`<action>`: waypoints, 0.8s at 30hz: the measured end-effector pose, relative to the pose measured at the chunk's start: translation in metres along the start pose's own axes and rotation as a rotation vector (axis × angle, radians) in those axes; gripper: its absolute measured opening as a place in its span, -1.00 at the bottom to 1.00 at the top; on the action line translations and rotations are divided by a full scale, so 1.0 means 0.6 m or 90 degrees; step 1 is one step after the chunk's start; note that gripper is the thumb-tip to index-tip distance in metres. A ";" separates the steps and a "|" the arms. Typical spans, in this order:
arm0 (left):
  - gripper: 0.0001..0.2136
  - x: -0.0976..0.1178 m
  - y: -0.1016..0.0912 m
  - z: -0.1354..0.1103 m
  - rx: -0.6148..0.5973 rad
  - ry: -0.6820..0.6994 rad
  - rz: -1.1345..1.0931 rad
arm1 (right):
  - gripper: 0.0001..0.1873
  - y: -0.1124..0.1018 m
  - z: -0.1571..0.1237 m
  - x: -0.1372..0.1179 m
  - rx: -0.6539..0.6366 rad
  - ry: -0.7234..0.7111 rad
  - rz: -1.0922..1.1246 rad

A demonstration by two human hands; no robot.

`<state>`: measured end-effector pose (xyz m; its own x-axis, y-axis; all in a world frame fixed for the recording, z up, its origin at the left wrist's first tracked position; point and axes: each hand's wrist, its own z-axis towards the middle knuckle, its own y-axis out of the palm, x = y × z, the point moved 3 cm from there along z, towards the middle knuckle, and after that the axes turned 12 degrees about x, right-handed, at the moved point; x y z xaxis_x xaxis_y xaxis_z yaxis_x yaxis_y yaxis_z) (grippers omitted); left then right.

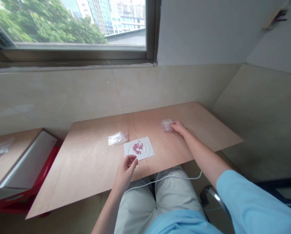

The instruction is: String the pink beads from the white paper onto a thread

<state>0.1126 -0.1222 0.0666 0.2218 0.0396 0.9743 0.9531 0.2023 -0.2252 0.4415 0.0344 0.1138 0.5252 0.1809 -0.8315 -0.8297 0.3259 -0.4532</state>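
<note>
My right hand [178,126] reaches out over the right part of the wooden tabletop. Its fingers are closed on the near side of a small pile of clear plastic bags [167,125]. My left hand [127,167] hovers by the near edge of a white sheet [147,150], fingers loosely curled and the thumb apart, with nothing visible in them. Many small pink-red round pieces [137,148] lie loosely grouped on that sheet. Just left of it, flat clear plastic bags [117,138] rest on the wood.
The wooden tabletop [87,169] ends at a tiled wall [87,94] under a window. To the left stands another table [4,162] with a plastic bag on it, beside a red stool [43,169]. A white cable [170,177] crosses my lap.
</note>
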 end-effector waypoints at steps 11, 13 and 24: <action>-0.73 -0.023 -0.028 0.052 0.005 0.069 0.138 | -0.59 0.004 -0.015 0.094 0.021 0.187 -0.015; -0.74 -0.027 -0.047 0.088 0.023 0.114 0.193 | -0.61 0.005 -0.044 0.081 -0.011 0.176 0.026; -0.21 -0.020 -0.114 0.333 -0.107 0.271 0.654 | -0.75 0.071 -0.247 -0.043 -0.352 0.004 0.112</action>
<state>0.0033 0.0590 0.0715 0.9396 -0.2325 0.2512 0.2859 0.1300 -0.9494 0.3646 -0.0941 0.0682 0.3711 0.1825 -0.9105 -0.8806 -0.2419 -0.4074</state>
